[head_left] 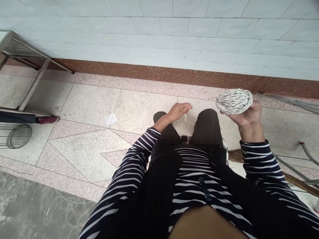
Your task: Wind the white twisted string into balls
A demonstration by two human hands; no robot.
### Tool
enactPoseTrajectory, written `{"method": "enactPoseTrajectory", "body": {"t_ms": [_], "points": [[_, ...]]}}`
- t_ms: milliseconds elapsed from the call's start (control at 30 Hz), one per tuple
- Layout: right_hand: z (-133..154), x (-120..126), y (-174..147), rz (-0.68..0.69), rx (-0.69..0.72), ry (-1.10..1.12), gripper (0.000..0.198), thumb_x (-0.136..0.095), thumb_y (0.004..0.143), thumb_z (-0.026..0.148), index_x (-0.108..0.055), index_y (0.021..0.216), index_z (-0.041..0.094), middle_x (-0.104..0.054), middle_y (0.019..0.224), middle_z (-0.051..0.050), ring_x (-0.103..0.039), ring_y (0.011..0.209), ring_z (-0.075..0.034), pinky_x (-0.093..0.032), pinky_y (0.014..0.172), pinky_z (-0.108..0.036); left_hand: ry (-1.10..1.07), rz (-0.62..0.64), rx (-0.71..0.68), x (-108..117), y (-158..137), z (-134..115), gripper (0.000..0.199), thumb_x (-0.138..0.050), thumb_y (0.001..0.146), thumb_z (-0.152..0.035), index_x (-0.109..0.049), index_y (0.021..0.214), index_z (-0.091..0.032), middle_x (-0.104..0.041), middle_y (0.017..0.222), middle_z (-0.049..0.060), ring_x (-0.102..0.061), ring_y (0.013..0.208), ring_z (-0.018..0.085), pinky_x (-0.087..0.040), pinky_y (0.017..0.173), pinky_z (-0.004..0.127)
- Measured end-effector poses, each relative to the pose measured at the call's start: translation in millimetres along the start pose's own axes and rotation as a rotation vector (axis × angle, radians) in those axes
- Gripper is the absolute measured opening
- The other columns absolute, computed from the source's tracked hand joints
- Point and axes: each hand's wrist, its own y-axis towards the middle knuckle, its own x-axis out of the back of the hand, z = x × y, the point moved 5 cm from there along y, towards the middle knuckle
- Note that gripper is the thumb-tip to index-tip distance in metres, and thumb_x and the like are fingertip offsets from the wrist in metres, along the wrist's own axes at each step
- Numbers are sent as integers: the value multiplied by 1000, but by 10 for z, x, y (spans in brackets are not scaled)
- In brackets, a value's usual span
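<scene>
- Head camera: from my end of the feed, the ball (pixel 234 101), pale cord with dark flecks, sits up in the right hand (pixel 245 117), above the floor (pixel 84 106) and short of the wall (pixel 159 43).
- I see that hand closed around the ball from below, thumb at its side; some fingertips are hidden behind it.
- Left of the ball, I have the left hand (pixel 177 112) with thumb and fingers pinched together on the strand (pixel 203 101), which runs taut to the ball; a short pale end hangs under this hand.
- Far left of the ball, a wire frame (pixel 10 136) shows at the edge; whether it is a basket holding anything, I cannot tell.
- Above that frame stands a metal table (pixel 37 81), with another person's red shoe (pixel 48 120) beside it.
- Well left of the ball lies white paper (pixel 111 119); any print is too small for me.
- Below the ball, I make out a broom (pixel 235 156).
</scene>
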Motion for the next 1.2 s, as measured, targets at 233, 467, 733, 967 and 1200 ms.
{"method": "enactPoseTrajectory", "body": {"t_ms": [233, 467, 733, 967, 1200], "points": [[123, 68, 31, 35, 108, 82, 67, -92, 61, 55, -72, 122, 35, -71, 145, -7, -41, 158, -43, -59, 98, -52, -392, 80, 29, 47, -60, -142, 48, -66, 103, -54, -68, 71, -18, -74, 71, 4, -73, 78, 15, -54, 85, 28], [213, 119, 24, 100, 208, 6, 63, -88, 73, 68, -69, 130, 47, -71, 140, -2, -44, 159, -40, -63, 103, -55, -494, 144, 62, 50, -237, -84, 48, -72, 100, -62, -79, 88, -16, -82, 87, 8, -77, 91, 19, -58, 97, 35], [268, 94, 7, -8, 194, 54, 67, -90, 69, 58, -73, 131, 39, -70, 151, -4, -36, 166, -44, -60, 113, -58, -420, 34, 184, 73, -260, 280, 52, -76, 92, -61, -79, 114, -14, -80, 82, 5, -76, 78, 18, -59, 85, 34], [540, 63, -96, 22, 282, -62, 61, -89, 70, 71, -79, 124, 44, -72, 154, 5, -1, 179, -42, -31, 147, -55, -197, 29, 204, 285, -266, 399, 21, -76, 87, -38, -81, 87, -17, -83, 90, 3, -74, 87, 18, -52, 84, 28], [695, 137, -224, -87, 424, -59, 66, -96, 57, 81, -83, 111, 45, -78, 143, 6, -13, 178, -44, -49, 135, -57, 113, -199, 319, 746, -218, 622, 30, -59, 97, -27, -69, 70, -18, -75, 75, 1, -61, 71, 14, -41, 73, 27]]}}
